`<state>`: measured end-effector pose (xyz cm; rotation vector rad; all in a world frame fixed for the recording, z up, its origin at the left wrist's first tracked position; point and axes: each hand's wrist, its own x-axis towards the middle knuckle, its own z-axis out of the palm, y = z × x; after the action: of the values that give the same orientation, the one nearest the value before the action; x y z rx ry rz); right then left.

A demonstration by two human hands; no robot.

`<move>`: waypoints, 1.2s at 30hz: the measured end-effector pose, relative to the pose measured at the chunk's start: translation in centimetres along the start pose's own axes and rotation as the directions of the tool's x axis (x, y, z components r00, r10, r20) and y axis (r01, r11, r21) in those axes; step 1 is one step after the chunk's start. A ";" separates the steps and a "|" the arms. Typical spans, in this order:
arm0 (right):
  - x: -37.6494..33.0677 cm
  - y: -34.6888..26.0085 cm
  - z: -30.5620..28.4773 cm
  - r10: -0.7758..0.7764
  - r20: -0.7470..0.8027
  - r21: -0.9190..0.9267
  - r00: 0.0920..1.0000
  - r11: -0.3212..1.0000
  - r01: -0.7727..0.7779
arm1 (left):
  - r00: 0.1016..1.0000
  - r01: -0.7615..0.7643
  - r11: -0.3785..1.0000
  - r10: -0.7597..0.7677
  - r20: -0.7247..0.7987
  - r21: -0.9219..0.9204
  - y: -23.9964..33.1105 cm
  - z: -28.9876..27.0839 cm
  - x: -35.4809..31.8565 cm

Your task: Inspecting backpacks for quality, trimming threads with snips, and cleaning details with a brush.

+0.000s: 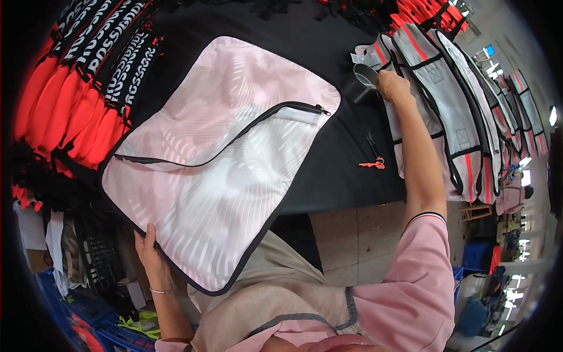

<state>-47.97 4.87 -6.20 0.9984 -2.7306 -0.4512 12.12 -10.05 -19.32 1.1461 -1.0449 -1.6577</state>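
Note:
A pink and white patterned fabric panel (234, 193) with black bound edges lies across the front of the black table and hangs over its near edge. A black zipper (199, 164) runs across it in a wavy line, its slider near the right corner. My left hand (152, 255) is closed on the panel's lower left edge, the fingers partly hidden. To the far right, my right hand (394, 88) is closed round a clear, round-rimmed thing like a plastic cup (366, 75), beside a stack of grey sewn bags (451, 111).
On the black table (346, 182), small orange-handled scissors (373, 163) lie right of the panel. Red and black straps (70, 111) with white lettering are piled at the left. More red pieces (416, 14) lie at the back right. Blue crates (70, 317) stand at lower left.

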 end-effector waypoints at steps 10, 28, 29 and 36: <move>-1.2 2.7 -1.6 0.000 -0.084 0.163 0.996 0.986 0.014 | 0.999 0.023 1.000 -0.023 0.025 -0.007 0.1 -1.0 0.8; -3.8 3.6 2.5 0.117 -0.225 0.233 0.967 0.970 -0.064 | 0.851 -0.370 0.821 0.487 -0.195 0.434 0.5 -0.4 0.4; -4.2 3.3 2.1 0.169 -0.306 0.306 0.937 0.949 -0.071 | 0.667 -0.535 0.520 0.744 -0.045 0.665 2.6 0.0 0.7; -7.4 -18.5 -7.3 -0.274 -0.377 0.807 0.885 0.371 0.459 | 0.461 -0.400 -0.053 0.851 0.251 0.915 9.4 6.4 8.9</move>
<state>-29.35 -5.29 -6.40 1.7722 -2.4375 1.1554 5.67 -20.15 -11.25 1.1713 -1.9165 0.2231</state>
